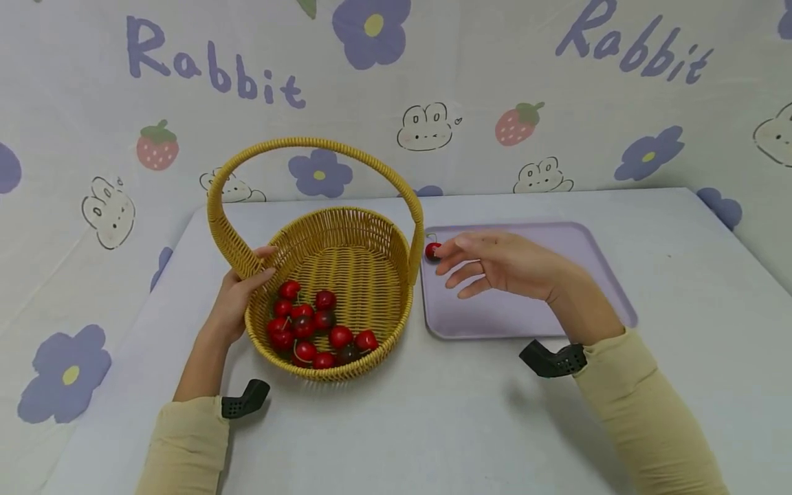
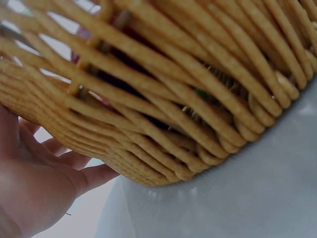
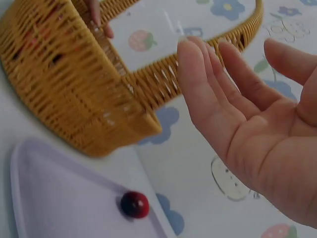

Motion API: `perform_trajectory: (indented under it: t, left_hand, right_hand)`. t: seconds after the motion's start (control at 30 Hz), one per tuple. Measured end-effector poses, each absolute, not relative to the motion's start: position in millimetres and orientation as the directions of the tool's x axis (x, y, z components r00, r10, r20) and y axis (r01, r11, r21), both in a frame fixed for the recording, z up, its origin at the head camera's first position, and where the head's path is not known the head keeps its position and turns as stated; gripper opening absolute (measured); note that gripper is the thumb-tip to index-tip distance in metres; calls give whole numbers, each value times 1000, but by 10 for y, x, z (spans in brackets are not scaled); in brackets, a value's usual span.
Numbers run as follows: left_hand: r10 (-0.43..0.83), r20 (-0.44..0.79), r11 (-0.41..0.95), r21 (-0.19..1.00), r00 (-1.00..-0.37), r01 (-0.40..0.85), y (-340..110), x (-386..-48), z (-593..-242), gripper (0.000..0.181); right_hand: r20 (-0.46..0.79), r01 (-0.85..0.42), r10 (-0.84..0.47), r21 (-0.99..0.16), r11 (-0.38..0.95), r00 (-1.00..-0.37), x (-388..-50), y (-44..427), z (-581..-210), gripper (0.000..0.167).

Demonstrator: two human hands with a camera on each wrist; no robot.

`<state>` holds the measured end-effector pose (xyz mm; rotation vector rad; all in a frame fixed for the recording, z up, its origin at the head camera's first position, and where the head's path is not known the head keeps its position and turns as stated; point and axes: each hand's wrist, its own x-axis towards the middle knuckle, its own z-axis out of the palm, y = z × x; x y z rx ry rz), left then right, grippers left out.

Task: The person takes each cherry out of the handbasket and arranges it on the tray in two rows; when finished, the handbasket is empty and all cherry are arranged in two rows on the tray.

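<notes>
A yellow woven basket (image 1: pixel 343 364) with a tall arched handle stands on the table, tilted a little by the look of it. Several red cherries (image 1: pixel 303 326) lie in its near left part. At the basket's left side my left hand (image 1: pixel 234 302) grips the rim by the foot of the handle, thumb inside. One cherry (image 3: pixel 134 204) lies on the lilac tray (image 1: pixel 495 330), near its far left corner. Over the tray hovers my right hand (image 1: pixel 495 261), fingers loosely spread and holding nothing. The right wrist view shows it apart from that cherry.
The tray sits just right of the basket on a white-covered table (image 1: pixel 433 426). Behind rises a white cloth (image 1: pixel 470 62) printed with rabbits, flowers and strawberries. The basket's handle (image 1: pixel 315 143) arches high above the rim.
</notes>
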<state>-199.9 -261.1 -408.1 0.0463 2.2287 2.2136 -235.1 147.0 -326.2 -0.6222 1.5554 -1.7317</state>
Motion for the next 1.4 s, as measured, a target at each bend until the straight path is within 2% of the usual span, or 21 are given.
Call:
perform_trajectory:
  t: [0.2,0.33,0.67,0.9,1.1,1.4]
  left_hand:
    - [4,33,6,999,-999,33,-2614,-1996,-4072,43]
    - [13,13,-1,1000,-1000,13,-2605,-1989,-4046,41]
    - [17,-4,-26,1000,-1000,-4,-2565,-2000,-4053,39]
    - [8,1,-27,1000,-1000,1,-2549,-2007,-4063,38]
    - [7,-2,-30,1000,-1000,-2,-2557,-1993,-4062,39]
    - [2,0,-27,1000,-1000,0,-2584,-1985,-4058,38]
  right_hand:
    - [-125,169,-846,-985,42,-518,-2216,1109,-3208,30]
    - [-155,178,-861,-981,76,-485,-2178,800,-3240,29]
    - [-297,209,-820,-953,220,-490,-2160,56,-3430,40]
    - [-371,239,-772,-928,287,-516,-2075,-283,-3553,38]
    - [-398,262,-759,-916,302,-515,-2027,-451,-3641,37]
    - [-407,168,-743,-910,378,-532,-1994,-620,-3613,34]
